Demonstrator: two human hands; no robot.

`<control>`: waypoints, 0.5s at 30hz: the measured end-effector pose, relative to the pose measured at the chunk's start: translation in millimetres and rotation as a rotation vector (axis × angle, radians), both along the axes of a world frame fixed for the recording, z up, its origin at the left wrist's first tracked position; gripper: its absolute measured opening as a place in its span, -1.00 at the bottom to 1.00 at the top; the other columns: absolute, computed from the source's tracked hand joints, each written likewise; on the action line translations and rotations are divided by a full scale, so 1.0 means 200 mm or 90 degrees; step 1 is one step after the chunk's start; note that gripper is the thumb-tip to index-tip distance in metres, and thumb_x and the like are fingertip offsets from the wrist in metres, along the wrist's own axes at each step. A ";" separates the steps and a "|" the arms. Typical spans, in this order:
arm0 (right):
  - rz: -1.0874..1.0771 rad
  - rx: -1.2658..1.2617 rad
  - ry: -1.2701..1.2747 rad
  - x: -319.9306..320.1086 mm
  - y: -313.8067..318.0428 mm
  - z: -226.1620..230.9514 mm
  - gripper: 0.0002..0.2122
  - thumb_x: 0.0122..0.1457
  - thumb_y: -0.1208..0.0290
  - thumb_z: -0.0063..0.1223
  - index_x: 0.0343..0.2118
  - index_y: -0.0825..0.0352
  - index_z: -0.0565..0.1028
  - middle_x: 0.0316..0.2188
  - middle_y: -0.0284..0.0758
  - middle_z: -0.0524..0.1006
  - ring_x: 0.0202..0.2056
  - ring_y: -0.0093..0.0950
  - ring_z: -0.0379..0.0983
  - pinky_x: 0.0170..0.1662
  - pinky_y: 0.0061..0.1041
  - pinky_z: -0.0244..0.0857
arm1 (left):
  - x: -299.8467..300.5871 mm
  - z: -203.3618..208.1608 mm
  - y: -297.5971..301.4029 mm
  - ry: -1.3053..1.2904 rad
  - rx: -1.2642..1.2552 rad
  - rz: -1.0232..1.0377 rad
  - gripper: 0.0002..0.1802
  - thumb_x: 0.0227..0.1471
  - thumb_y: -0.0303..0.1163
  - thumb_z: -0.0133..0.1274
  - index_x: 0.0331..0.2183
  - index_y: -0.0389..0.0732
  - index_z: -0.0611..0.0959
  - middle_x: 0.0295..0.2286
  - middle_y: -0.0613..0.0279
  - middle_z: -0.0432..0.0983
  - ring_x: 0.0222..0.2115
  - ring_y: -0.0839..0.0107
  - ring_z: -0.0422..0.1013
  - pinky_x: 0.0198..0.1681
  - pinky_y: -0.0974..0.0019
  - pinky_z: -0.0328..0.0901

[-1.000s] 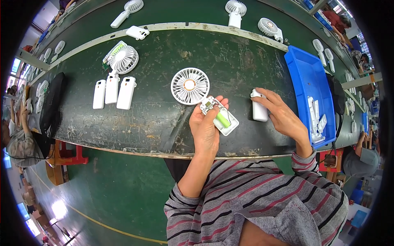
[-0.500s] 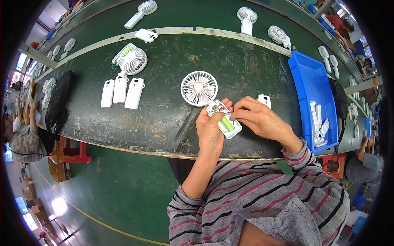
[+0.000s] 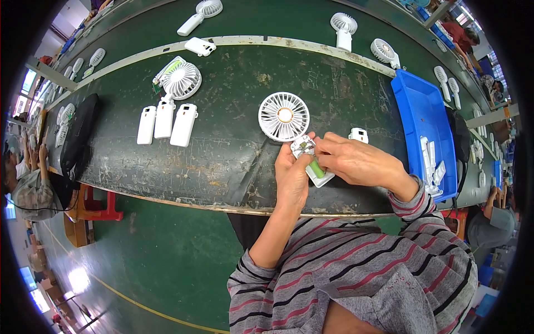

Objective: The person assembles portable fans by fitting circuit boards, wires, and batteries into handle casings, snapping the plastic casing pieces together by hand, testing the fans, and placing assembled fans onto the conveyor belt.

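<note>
My left hand (image 3: 291, 175) is closed around the opened handle of a white handheld fan (image 3: 284, 116), whose round head points away from me. Inside the handle are a small circuit board (image 3: 303, 145) and a green cylindrical battery (image 3: 317, 168). My right hand (image 3: 356, 160) has its thumb and fingers pinched together over the handle's right side, beside the battery. Whatever lies between those fingertips is hidden. Just beyond my right hand, a white handle cover (image 3: 359, 134) rests on the bench.
At left, several white covers (image 3: 183, 125) lie below another opened fan (image 3: 182, 80). A blue tray (image 3: 409, 128) holding white parts stands at right. Behind a pale rail (image 3: 289, 42), fans (image 3: 344, 23) sit on a green belt. A black bag (image 3: 80, 133) lies far left. People work at both sides.
The fan in my hands has shifted slightly right, and my right hand has closed in over the handle. Fans behind the rail have slid right.
</note>
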State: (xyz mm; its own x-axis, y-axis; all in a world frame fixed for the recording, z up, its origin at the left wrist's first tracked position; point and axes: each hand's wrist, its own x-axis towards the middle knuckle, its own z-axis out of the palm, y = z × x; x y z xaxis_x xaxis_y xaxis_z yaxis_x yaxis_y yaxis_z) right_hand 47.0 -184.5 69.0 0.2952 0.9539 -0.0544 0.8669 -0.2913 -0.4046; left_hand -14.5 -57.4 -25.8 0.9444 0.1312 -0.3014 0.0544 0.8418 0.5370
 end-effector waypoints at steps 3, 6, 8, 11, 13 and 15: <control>-0.003 -0.044 0.000 -0.01 0.01 0.00 -0.93 -0.14 0.56 -0.05 -0.58 0.46 0.38 -0.40 -0.23 0.34 -0.25 -0.33 0.27 -0.28 -0.42 0.31 | 0.00 0.00 0.00 -0.008 0.011 -0.013 -0.55 -0.11 -0.75 -0.16 -0.09 -0.36 0.34 -0.13 0.07 0.37 -0.22 0.47 0.37 -0.13 0.40 0.29; 0.005 0.014 -0.070 -0.03 0.02 -0.02 -0.91 -0.15 0.55 -0.05 -0.58 0.47 0.38 -0.41 -0.24 0.34 -0.24 -0.34 0.27 -0.28 -0.42 0.29 | 0.00 -0.02 0.01 -0.018 0.011 0.002 -0.57 -0.10 -0.74 -0.15 -0.10 -0.37 0.34 -0.13 0.06 0.37 -0.23 0.45 0.38 -0.14 0.40 0.30; 0.033 0.021 -0.155 -0.03 0.02 -0.04 -0.90 -0.17 0.53 -0.06 -0.57 0.47 0.38 -0.41 -0.24 0.35 -0.25 -0.33 0.30 -0.31 -0.42 0.29 | 0.00 0.00 0.01 -0.017 0.019 0.007 -0.57 -0.09 -0.74 -0.15 -0.09 -0.37 0.33 -0.12 0.04 0.36 -0.20 0.40 0.38 -0.12 0.37 0.31; 0.007 0.083 -0.126 -0.03 -0.02 -0.08 -0.91 -0.13 0.53 -0.02 -0.54 0.43 0.38 -0.45 -0.25 0.38 -0.35 -0.34 0.34 -0.35 -0.38 0.28 | 0.00 0.01 0.00 -0.021 -0.004 0.018 -0.57 -0.08 -0.73 -0.16 -0.09 -0.37 0.31 -0.11 0.00 0.34 -0.15 0.29 0.37 -0.09 0.30 0.32; -0.059 0.130 -0.044 -0.04 -0.01 -0.10 -0.91 -0.11 0.54 0.01 -0.51 0.41 0.39 -0.49 -0.26 0.39 -0.40 -0.34 0.36 -0.37 -0.38 0.27 | 0.00 0.01 0.00 -0.028 -0.033 0.022 -0.57 -0.08 -0.73 -0.16 -0.08 -0.36 0.30 -0.11 -0.01 0.33 -0.12 0.23 0.36 -0.07 0.27 0.32; -0.125 0.178 0.038 -0.04 -0.02 -0.11 -0.91 -0.09 0.54 0.04 -0.49 0.39 0.40 -0.54 -0.27 0.40 -0.45 -0.34 0.37 -0.39 -0.39 0.27 | 0.00 0.01 -0.01 -0.032 -0.044 0.048 -0.57 -0.07 -0.73 -0.17 -0.09 -0.35 0.28 -0.10 -0.04 0.32 -0.10 0.18 0.35 -0.07 0.23 0.33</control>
State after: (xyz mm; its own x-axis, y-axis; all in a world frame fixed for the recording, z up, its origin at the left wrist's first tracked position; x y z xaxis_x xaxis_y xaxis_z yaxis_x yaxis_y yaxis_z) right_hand 39.3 -188.2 46.9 0.4791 0.8593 0.1788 0.7778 -0.3212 -0.5403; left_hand -15.2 -59.2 -23.1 0.9466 0.1830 -0.2654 -0.0357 0.8778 0.4777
